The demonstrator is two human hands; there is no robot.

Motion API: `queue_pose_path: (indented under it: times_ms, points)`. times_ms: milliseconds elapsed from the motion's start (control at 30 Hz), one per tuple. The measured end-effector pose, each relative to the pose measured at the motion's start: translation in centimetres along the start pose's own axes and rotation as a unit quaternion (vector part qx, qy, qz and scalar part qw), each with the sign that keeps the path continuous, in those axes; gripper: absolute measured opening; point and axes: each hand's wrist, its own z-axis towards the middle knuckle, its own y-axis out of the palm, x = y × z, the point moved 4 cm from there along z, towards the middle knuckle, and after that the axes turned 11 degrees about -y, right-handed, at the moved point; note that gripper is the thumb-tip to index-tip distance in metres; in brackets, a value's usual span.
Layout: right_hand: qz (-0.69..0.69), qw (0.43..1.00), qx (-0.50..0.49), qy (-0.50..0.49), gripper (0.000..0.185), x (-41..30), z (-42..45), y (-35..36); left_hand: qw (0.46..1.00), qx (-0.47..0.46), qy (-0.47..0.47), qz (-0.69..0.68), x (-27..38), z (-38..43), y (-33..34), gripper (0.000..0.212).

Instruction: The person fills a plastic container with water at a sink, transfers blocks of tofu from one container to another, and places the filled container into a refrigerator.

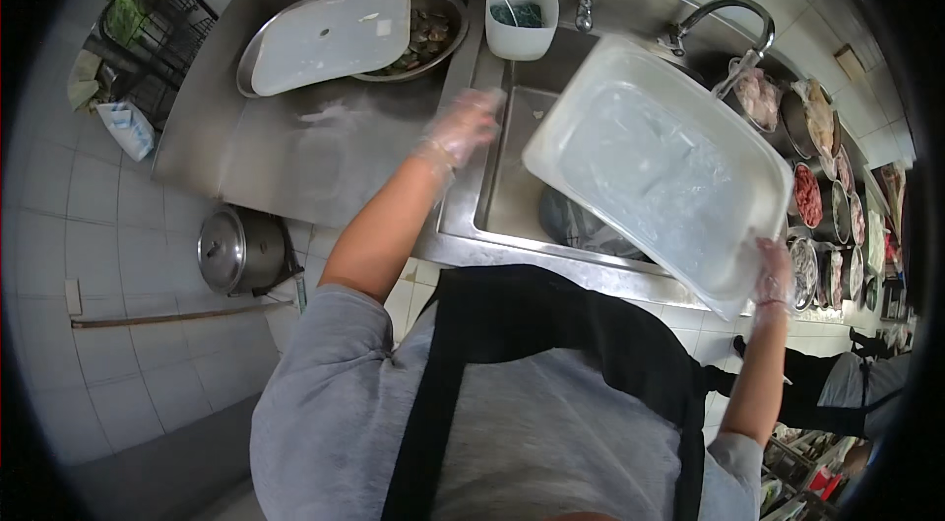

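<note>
My right hand point(774, 271), in a clear plastic glove, grips the near right rim of a white plastic tub point(642, 144). The tub is tilted over a stainless steel sink point(506, 181) and hides much of its basin. Inside the tub is a wet sheen. My left hand point(461, 123), also gloved, is blurred by motion above the left edge of the sink, apart from the tub. Nothing shows in its fingers. A dark, round, shiny object point(572, 218) lies in the sink, partly under the tub.
A white lid point(332, 41) lies across metal bowls, one holding brownish food point(428, 33). A white container point(520, 41) with a green scouring pad stands behind the sink, by two chrome faucets point(583, 4). Food bowls point(807, 196) line the right; a person point(827, 388) is there. A lidded pot point(240, 249) stands left.
</note>
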Motion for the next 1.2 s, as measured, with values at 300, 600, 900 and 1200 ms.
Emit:
queue_pose_path:
  times_ms: [300, 600, 900, 1200]
  points:
    - [-0.433, 0.889, -0.035, -0.147, 0.039, -8.9, -0.5, 2.9, 0.848, 0.236, 0.073, -0.469, -7.1, 11.4, -33.3, 0.059]
    - [-0.450, 0.775, -0.059, -0.439, 0.030, -8.5, -5.1, 22.8, 0.859, 0.243, 0.026, -0.449, -4.9, 8.4, -41.8, 0.046]
    - [-0.384, 0.587, 0.025, -0.712, 0.027, -17.8, -8.4, 17.3, 0.857, 0.233, 0.159, -0.430, 5.3, -1.3, -34.7, 0.051]
    - [-0.301, 0.785, -0.125, -0.527, 0.027, -15.7, -15.0, 9.0, 0.837, 0.427, 0.311, 0.143, 9.6, -12.9, -31.3, 0.057]
